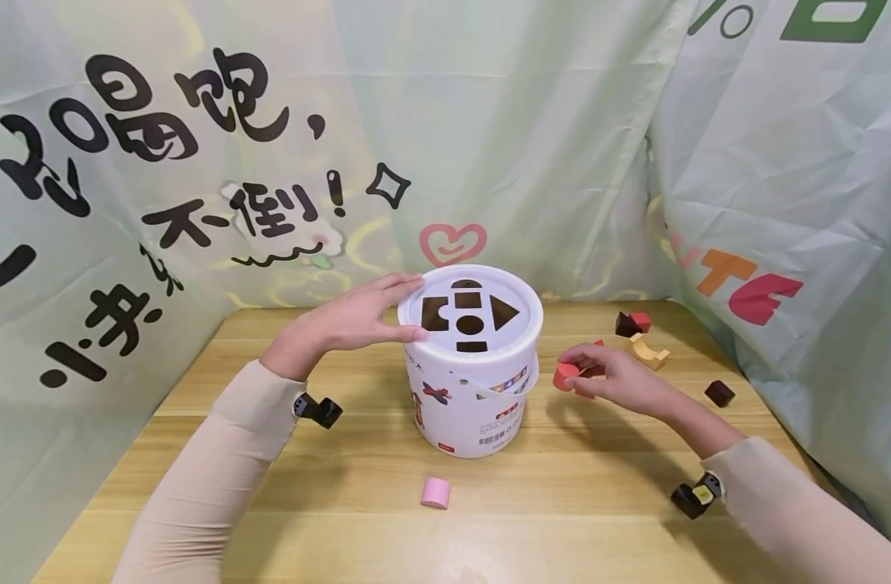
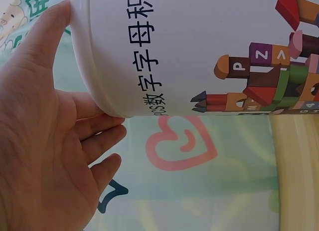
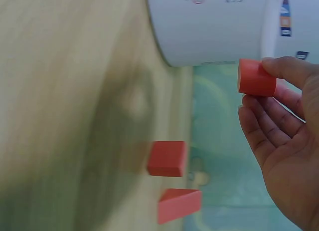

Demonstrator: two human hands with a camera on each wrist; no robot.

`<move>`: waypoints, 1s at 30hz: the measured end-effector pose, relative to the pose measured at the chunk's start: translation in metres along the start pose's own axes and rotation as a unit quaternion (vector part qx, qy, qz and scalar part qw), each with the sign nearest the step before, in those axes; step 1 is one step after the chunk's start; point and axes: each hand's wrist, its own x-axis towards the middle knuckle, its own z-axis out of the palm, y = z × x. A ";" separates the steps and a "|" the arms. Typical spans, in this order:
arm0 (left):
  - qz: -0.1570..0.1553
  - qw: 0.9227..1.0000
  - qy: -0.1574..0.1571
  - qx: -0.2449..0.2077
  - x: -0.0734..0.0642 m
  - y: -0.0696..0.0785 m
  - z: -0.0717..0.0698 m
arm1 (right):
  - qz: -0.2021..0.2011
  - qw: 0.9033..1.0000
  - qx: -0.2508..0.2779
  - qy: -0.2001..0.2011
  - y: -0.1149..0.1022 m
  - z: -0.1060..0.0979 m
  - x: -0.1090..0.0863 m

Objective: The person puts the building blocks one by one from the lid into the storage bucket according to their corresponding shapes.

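Observation:
A white bucket [image 1: 463, 397] stands upright on the table, its lid [image 1: 412, 308] cut with several shaped holes. My left hand [image 1: 350, 316] rests against the left side of the lid's rim, fingers fairly straight; in the left wrist view, fingertips of that hand [image 2: 45, 126] touch the rim. To the right of the bucket, my right hand [image 1: 628, 383] pinches a red cylinder block [image 3: 256, 78] between thumb and fingers, above the table and apart from the bucket. A pink block [image 1: 435, 492] with a rounded side lies in front of the bucket.
A red square block [image 3: 167, 158] and a red triangular block [image 3: 179, 206] lie near the right hand. Farther right are a yellow arch block [image 1: 648, 351], a dark triangular block [image 1: 625, 325], a red block [image 1: 640, 322] and a dark block [image 1: 719, 393]. Printed cloth [image 1: 526, 146] hangs behind the table.

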 end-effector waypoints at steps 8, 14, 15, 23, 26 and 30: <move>0.004 1.000 -0.001 0.005 0.001 0.001 0.000 | -0.005 0.999 -0.032 0.030 -0.024 -0.023 0.000; 0.005 1.000 -0.001 0.002 0.000 0.002 -0.001 | -0.024 0.999 -0.017 0.041 -0.044 -0.037 0.003; 0.005 1.000 -0.001 0.002 0.000 0.002 -0.001 | -0.032 0.998 -0.016 0.043 -0.048 -0.039 0.003; 0.002 1.000 -0.001 0.003 -0.001 0.002 -0.001 | -0.084 0.994 -0.025 0.066 -0.081 -0.055 0.007; 0.002 1.000 -0.001 0.003 0.000 0.002 -0.001 | -0.100 0.993 -0.022 0.066 -0.091 -0.058 0.010; 0.003 1.000 -0.002 0.004 0.000 0.002 -0.001 | -0.108 0.992 -0.014 0.059 -0.104 -0.059 0.016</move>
